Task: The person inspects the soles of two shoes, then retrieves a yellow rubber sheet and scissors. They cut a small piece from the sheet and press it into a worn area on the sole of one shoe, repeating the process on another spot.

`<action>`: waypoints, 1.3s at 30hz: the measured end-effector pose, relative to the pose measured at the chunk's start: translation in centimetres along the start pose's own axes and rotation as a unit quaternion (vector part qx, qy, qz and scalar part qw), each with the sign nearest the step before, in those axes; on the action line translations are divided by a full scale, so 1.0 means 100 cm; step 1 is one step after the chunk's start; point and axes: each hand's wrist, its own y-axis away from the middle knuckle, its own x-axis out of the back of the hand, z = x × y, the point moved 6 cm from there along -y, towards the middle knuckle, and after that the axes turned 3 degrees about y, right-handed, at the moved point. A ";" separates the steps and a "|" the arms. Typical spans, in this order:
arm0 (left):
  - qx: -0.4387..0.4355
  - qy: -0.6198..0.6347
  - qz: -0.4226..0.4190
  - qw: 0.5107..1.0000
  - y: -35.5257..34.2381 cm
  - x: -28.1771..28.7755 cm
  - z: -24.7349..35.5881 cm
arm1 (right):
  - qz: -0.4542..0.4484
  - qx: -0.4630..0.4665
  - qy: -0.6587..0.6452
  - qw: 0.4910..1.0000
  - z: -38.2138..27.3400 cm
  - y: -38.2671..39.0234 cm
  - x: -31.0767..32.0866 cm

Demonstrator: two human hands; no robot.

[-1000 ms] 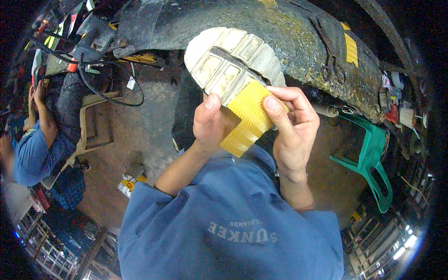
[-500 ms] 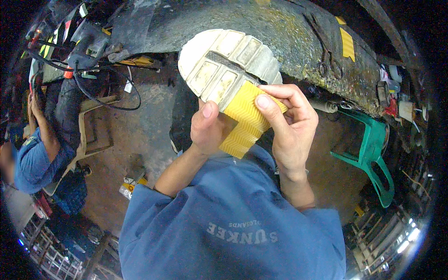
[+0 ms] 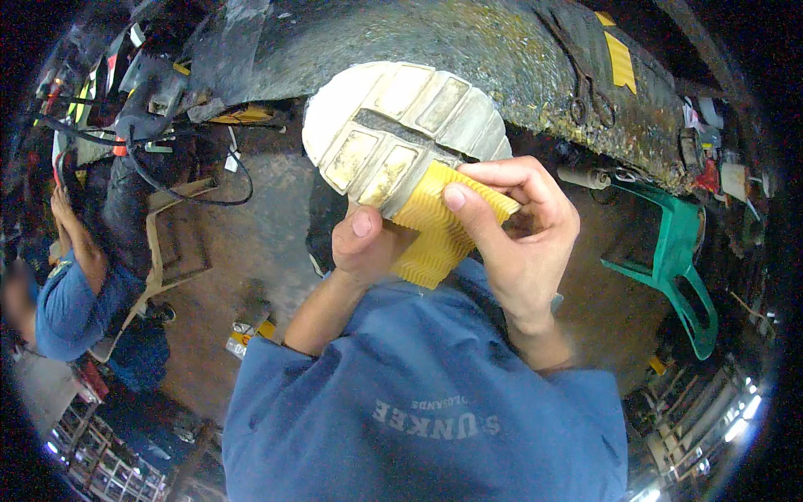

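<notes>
A white, worn shoe sole point(image 3: 393, 125) with blocky treads and a dark groove faces up in front of my chest. A yellow, wavy-ribbed rubber piece point(image 3: 431, 247) lies over its nearer part and hangs past the edge toward me. My left hand point(image 3: 364, 243) grips the sole from the left, its thumb at the edge and its fingers hidden underneath. With thumb and fingertips, my right hand point(image 3: 523, 217) pinches the right side of the yellow piece, where a corner bends upward. Whatever lies beneath the sole is hidden.
A dark, crusted workbench point(image 3: 335, 50) runs across the far side, bearing scissors point(image 3: 581, 84) and a yellow strip point(image 3: 620, 63). To the right stands a green plastic stool point(image 3: 669, 243). Another person point(image 3: 75, 293) works at far left, beside black cables point(image 3: 192, 199) and a tan frame point(image 3: 155, 226).
The sole has shifted slightly left and toward me. The yellow piece's right corner now stands out more, bent up in my right hand's pinch. Both hands keep their hold.
</notes>
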 end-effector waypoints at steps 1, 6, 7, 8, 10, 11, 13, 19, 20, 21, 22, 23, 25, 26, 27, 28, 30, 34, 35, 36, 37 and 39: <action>0.005 -0.001 0.001 1.000 0.001 0.002 0.000 | 0.001 0.010 0.005 1.000 -0.001 0.001 0.000; -0.024 -0.027 -0.027 0.999 0.002 0.005 0.001 | 0.031 0.039 0.017 0.999 0.000 0.004 0.001; -0.033 -0.041 -0.029 0.998 0.002 0.005 0.002 | 0.034 0.039 0.021 0.998 0.000 0.004 0.001; -0.042 -0.055 -0.029 0.997 0.002 0.004 0.002 | 0.035 0.041 0.020 0.998 0.000 0.004 0.001; -0.037 -0.077 -0.009 0.996 0.004 0.005 0.001 | 0.035 0.045 0.021 0.998 0.000 0.003 0.002; -0.035 -0.083 0.000 0.996 0.004 0.005 0.001 | 0.033 0.037 0.011 0.999 0.000 0.003 0.002; -0.022 -0.066 0.007 0.998 0.004 0.004 0.000 | 0.030 0.018 -0.004 0.999 0.001 0.004 0.002; 0.045 -0.020 0.006 0.999 0.000 -0.001 0.000 | 0.035 0.005 -0.005 0.999 -0.001 0.002 0.005; 0.047 -0.013 0.010 0.999 0.000 -0.002 0.001 | 0.032 0.010 -0.008 0.999 -0.001 0.001 0.005; 0.052 -0.011 0.014 0.998 -0.001 -0.002 0.001 | 0.029 0.008 -0.005 1.000 -0.001 0.001 0.004; 0.053 -0.019 0.020 0.998 0.000 -0.002 0.002 | 0.027 0.001 0.000 1.000 0.000 0.001 0.004; 0.050 -0.027 0.021 0.998 -0.001 -0.002 0.003 | 0.025 -0.005 0.005 1.000 0.000 0.002 0.004; 0.040 -0.045 0.019 0.998 -0.001 -0.003 0.004 | 0.024 -0.008 -0.003 1.000 0.001 0.002 0.003; 0.036 -0.051 0.020 0.998 -0.001 -0.003 0.004 | 0.024 -0.011 -0.006 1.000 0.002 0.003 0.003; 0.032 -0.057 0.021 0.998 -0.001 -0.003 0.004 | 0.023 -0.007 -0.006 1.000 0.001 0.003 0.002; 0.030 -0.061 0.028 0.997 -0.001 -0.002 0.003 | 0.023 -0.005 -0.006 1.000 0.001 0.003 0.002; 0.024 -0.069 0.033 0.997 -0.001 -0.001 0.003 | 0.021 -0.001 -0.006 1.000 0.001 0.003 0.001; 0.032 -0.070 0.032 0.997 0.000 0.002 0.003 | 0.024 0.008 0.002 1.000 0.001 0.004 0.001; 0.034 -0.062 0.027 0.997 0.001 0.004 0.003 | 0.026 0.009 0.005 1.000 0.000 0.005 0.001; 0.040 -0.063 0.025 0.997 0.002 0.007 0.001 | 0.028 0.011 -0.003 1.000 0.000 0.005 0.000; 0.042 -0.059 0.017 0.997 0.002 0.010 0.000 | 0.030 0.013 -0.009 0.999 0.000 0.006 0.000; 0.041 -0.053 -0.003 0.998 0.004 0.016 -0.005 | 0.034 0.021 -0.010 0.999 0.001 0.007 -0.001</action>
